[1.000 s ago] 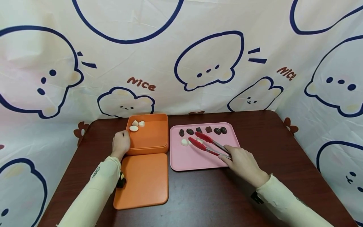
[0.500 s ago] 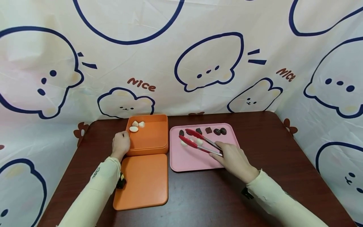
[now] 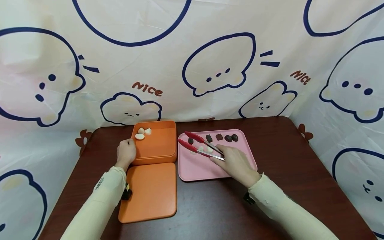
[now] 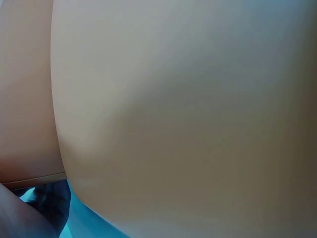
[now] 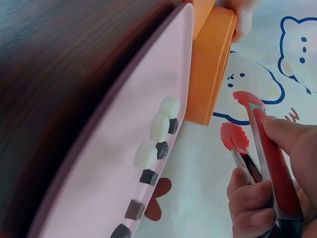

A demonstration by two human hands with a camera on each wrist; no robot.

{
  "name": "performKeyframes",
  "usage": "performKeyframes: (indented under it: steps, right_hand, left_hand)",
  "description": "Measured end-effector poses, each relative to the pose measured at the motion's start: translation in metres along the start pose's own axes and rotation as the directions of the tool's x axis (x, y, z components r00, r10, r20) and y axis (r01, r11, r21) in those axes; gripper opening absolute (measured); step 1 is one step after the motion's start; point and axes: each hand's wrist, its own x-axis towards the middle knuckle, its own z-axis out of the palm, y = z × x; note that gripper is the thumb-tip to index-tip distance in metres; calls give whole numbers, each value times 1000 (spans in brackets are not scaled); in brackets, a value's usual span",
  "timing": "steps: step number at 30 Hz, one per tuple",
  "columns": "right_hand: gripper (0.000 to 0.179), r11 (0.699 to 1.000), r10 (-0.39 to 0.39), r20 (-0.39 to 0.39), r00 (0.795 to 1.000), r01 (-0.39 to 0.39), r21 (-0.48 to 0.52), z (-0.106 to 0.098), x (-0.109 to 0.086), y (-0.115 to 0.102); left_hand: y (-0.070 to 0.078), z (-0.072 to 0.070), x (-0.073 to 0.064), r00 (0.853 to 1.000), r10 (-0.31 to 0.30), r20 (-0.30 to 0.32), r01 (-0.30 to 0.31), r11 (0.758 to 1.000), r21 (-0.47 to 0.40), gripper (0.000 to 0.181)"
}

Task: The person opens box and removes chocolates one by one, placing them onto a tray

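My right hand point(image 3: 237, 163) grips red-tipped metal tongs point(image 3: 195, 137), held over the pink tray point(image 3: 198, 169) with the tips at its left edge. In the right wrist view the tong arms stand apart with nothing between the red tips point(image 5: 234, 137). Three white candy-like pieces point(image 5: 160, 128) lie on the tray beside a row of dark chocolate-like pieces point(image 5: 134, 209). My left hand point(image 3: 126, 153) holds the left wall of the orange box point(image 3: 157, 143), fingers curled at the rim. Three white pieces point(image 3: 139, 136) sit in the box's far left corner.
An orange lid point(image 3: 150, 193) lies flat in front of the box, filling most of the left wrist view. The dark wooden table point(image 3: 207, 210) ends at a patterned cloth backdrop point(image 3: 174, 106) behind and at both sides.
My right hand has moved left across the tray, bringing the tongs from over its middle to its left edge. The left hand stays on the box, and the pieces in the box are unchanged.
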Motion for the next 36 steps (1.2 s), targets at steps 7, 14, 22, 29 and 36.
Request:
performKeyframes:
  steps: [7,14,22,29,36]
  right_hand:
    - [31,1000,6,15,1000,-7,17,9,11,-11]
    - [35,999,21,47,999,-23,35,20,20,-21]
    - [34,999,14,90,996,-17,37,31,27,-33]
    - [33,1000,-11,93,996,8,28,37,34,-44]
    - [36,999,-31,105,994,27,40,43,43,-55]
  left_hand:
    - [1,-3,-1,1000,24,14,-24,1000,12,44]
    - [0,-2,0,1000,20,4,-20,1000,10,43]
    - [1,-3,-1,1000,9,21,-9,1000,2,44]
    - [2,-3,-1,1000,23,20,-23,1000,6,43]
    - [0,-3,1,999,44,15,-45,999,15,44]
